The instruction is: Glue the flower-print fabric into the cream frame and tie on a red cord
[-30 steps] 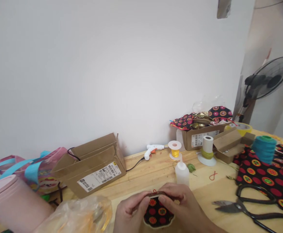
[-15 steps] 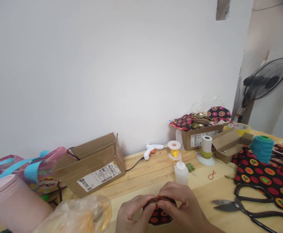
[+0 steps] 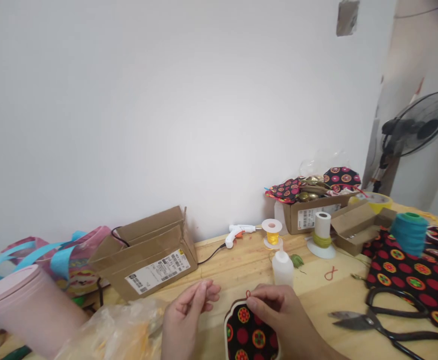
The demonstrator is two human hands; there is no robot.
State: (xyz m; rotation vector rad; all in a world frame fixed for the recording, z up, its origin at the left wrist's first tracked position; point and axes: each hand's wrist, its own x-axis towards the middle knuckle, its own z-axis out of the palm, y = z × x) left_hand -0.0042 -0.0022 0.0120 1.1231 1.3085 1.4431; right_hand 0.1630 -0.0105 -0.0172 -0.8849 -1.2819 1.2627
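My right hand [image 3: 275,312] pinches the top edge of a flat, rounded fabric piece [image 3: 243,335]. Its black cloth carries red, orange and green round motifs inside a pale border. A small red cord loop [image 3: 248,294] sticks up at the top, beside my right thumb. Left of the piece, apart from it, my left hand [image 3: 188,315] has its thumb against curled fingers; nothing shows in them. Just behind my right hand stands a white squeeze bottle [image 3: 283,267]. Part of the fabric piece is hidden by my right hand and the lower picture edge.
Black-handled scissors [image 3: 376,320] and patterned cloth [image 3: 399,270] with a teal thread cone [image 3: 409,234] lie right. Behind are a glue gun [image 3: 237,232], a yellow thread spool [image 3: 272,235] and cardboard boxes [image 3: 154,255]. A plastic bag [image 3: 117,330] and pink container [image 3: 34,310] are left.
Both hands gripped the fabric piece's top edge earlier. My left hand has let go and moved left; the piece now shows its patterned face, held by my right hand alone.
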